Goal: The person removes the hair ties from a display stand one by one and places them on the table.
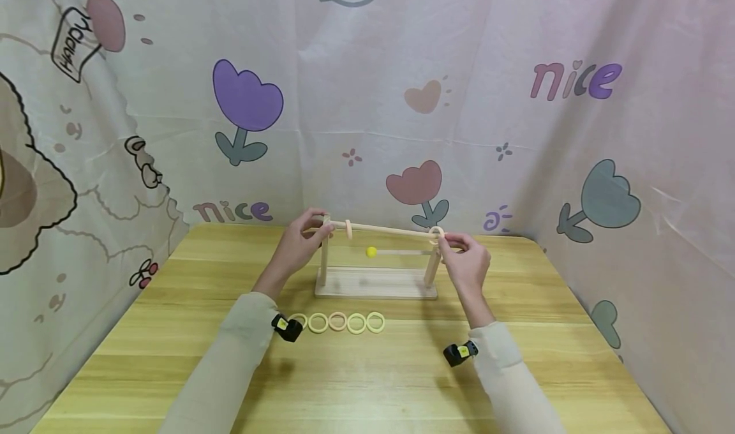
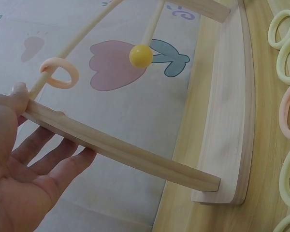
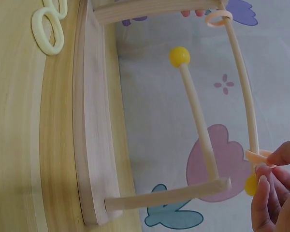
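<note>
A wooden stand has a flat base (image 1: 376, 284), two posts and two rods. My left hand (image 1: 294, 247) grips the top of the left post (image 2: 130, 150), thumb near the upper rod (image 1: 390, 230). A peach ring (image 2: 63, 85) hangs on that rod close to this hand. At the rod's other end, my right hand (image 1: 467, 265) pinches a second peach ring (image 3: 253, 155) between thumb and fingers, beside a yellow ball (image 3: 251, 185). This ring appears to be around the rod. The lower rod (image 3: 199, 121) reaches inward from the right post, tipped with another yellow ball (image 1: 371, 252).
In front of the base, several pale green rings (image 1: 375, 322) and a peach ring (image 1: 337, 321) lie in a row on the wooden table (image 1: 367, 383). My left wrist camera (image 1: 287, 327) partly covers the leftmost ring. A patterned cloth (image 1: 344, 70) hangs behind the table.
</note>
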`<state>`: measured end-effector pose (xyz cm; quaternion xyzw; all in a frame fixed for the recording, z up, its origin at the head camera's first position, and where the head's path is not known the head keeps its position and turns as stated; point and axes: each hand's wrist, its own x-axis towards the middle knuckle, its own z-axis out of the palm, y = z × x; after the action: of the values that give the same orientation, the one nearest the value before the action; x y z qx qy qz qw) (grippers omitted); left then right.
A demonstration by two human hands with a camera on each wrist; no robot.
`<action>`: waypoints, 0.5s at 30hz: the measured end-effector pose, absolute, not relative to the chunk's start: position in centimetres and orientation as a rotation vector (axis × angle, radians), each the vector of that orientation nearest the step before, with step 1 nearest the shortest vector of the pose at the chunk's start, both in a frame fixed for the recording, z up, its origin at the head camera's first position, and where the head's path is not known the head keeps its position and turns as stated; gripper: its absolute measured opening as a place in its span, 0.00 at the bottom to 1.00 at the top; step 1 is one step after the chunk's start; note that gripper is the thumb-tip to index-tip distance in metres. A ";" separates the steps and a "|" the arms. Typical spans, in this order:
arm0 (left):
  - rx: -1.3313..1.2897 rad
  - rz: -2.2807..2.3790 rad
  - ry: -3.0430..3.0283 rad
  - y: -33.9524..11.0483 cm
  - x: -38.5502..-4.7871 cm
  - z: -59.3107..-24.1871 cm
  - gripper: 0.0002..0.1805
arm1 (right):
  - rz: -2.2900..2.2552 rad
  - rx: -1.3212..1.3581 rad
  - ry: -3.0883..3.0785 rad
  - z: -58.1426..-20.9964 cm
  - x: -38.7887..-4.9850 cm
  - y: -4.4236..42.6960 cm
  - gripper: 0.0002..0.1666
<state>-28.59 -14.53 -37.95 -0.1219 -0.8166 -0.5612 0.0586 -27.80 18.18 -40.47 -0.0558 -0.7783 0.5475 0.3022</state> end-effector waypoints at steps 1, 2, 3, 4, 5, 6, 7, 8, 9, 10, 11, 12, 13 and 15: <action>-0.372 -1.706 -2.474 -14.5 -28.3 -37.6 0.17 | 1.458 -0.150 -2.062 -40.5 -27.8 18.4 0.09; -0.374 -1.710 -2.475 -14.4 -28.0 -37.3 0.17 | 1.467 -0.149 -2.061 -40.5 -27.8 18.5 0.10; -0.379 -1.712 -2.474 -14.4 -27.8 -37.0 0.17 | 1.468 -0.152 -2.064 -40.5 -27.8 18.7 0.10; -0.386 -1.721 -2.470 -14.4 -27.6 -36.8 0.17 | 1.465 -0.156 -2.069 -40.6 -27.8 18.9 0.10; -0.392 -1.726 -2.467 -14.4 -27.4 -36.7 0.17 | 1.465 -0.159 -2.070 -40.6 -27.8 19.0 0.10; -0.397 -1.728 -2.465 -14.4 -27.4 -36.6 0.17 | 1.464 -0.162 -2.071 -40.6 -27.8 19.2 0.10; -0.399 -1.732 -2.463 -14.4 -27.4 -36.6 0.17 | 1.462 -0.165 -2.073 -40.6 -27.8 19.3 0.10; -0.401 -1.731 -2.464 -14.5 -27.4 -36.6 0.17 | 1.461 -0.168 -2.078 -40.6 -27.8 19.4 0.10; -0.402 -1.732 -2.464 -14.5 -27.4 -36.7 0.17 | 1.459 -0.175 -2.080 -40.6 -27.8 19.5 0.10; -0.401 -1.737 -2.464 -14.5 -27.4 -36.7 0.17 | 1.455 -0.180 -2.081 -40.5 -27.7 19.6 0.10; -0.398 -1.735 -2.467 -14.5 -27.5 -36.7 0.17 | 1.455 -0.183 -2.081 -40.5 -27.7 19.7 0.10; -0.395 -1.737 -2.470 -14.5 -27.5 -36.7 0.17 | 1.454 -0.188 -2.082 -40.5 -27.7 19.8 0.10; -0.391 -1.739 -2.471 -14.5 -27.4 -36.6 0.17 | 1.452 -0.194 -2.084 -40.5 -27.7 19.9 0.10; -0.389 -1.742 -2.473 -14.5 -27.4 -36.6 0.17 | 1.449 -0.202 -2.082 -40.5 -27.8 20.1 0.10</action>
<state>-27.43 -14.46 -36.59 -0.1276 -0.8099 -0.5707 0.0459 -27.80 20.05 -40.51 -0.0758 -0.7820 0.5443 0.2940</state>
